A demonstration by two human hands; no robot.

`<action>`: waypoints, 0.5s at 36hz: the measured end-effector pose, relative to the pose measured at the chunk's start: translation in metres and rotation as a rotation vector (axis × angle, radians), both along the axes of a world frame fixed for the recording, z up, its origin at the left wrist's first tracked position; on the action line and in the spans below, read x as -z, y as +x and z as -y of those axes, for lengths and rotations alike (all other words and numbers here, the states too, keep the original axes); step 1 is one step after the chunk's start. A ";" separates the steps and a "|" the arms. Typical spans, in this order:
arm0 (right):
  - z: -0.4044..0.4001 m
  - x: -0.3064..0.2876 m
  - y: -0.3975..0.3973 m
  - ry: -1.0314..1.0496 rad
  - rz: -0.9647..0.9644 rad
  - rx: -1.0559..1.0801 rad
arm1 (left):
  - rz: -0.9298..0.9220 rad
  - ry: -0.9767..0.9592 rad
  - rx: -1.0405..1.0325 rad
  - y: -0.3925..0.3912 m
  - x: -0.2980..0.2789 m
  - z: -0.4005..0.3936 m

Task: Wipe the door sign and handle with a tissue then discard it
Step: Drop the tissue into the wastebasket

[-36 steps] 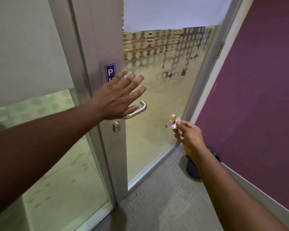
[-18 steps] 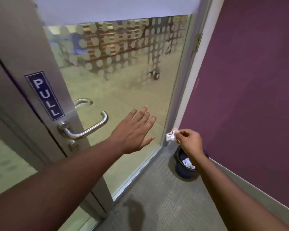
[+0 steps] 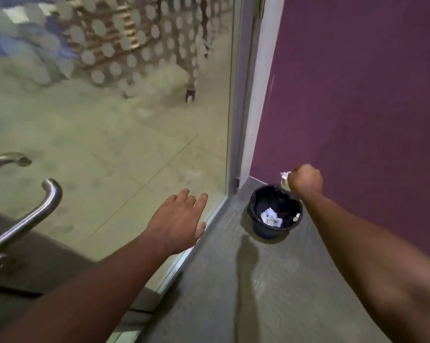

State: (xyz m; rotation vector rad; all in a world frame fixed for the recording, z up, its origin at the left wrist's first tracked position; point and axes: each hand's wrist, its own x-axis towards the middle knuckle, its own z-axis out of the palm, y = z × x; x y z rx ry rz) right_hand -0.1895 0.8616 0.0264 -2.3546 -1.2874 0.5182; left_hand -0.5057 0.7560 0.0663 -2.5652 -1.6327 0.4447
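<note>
My right hand (image 3: 305,179) is closed on a crumpled white tissue (image 3: 284,179) and holds it just above the far rim of a small black bin (image 3: 256,214) on the floor by the purple wall. Crumpled white paper lies inside the bin. My left hand (image 3: 179,221) is spread flat, fingers apart, in front of the lower part of the glass door (image 3: 134,149), holding nothing. The steel door handle (image 3: 33,214) curves in at the far left edge. The door sign is out of view.
A purple wall (image 3: 357,95) fills the right side, with a pale door frame (image 3: 256,82) between it and the glass. Grey carpet (image 3: 258,293) covers the floor. The glass has a frosted dot pattern near the top.
The view has swung right and down, so the sign has left the frame. My right hand has carried the tissue over the bin. My left hand has left the door handle area.
</note>
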 end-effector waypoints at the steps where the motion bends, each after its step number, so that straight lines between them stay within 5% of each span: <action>1: -0.005 0.006 0.006 0.005 -0.006 0.030 | 0.006 -0.005 -0.009 0.002 0.004 -0.004; 18: -0.018 0.027 0.006 0.117 0.089 -0.096 | 0.108 -0.017 -0.069 0.021 0.025 -0.029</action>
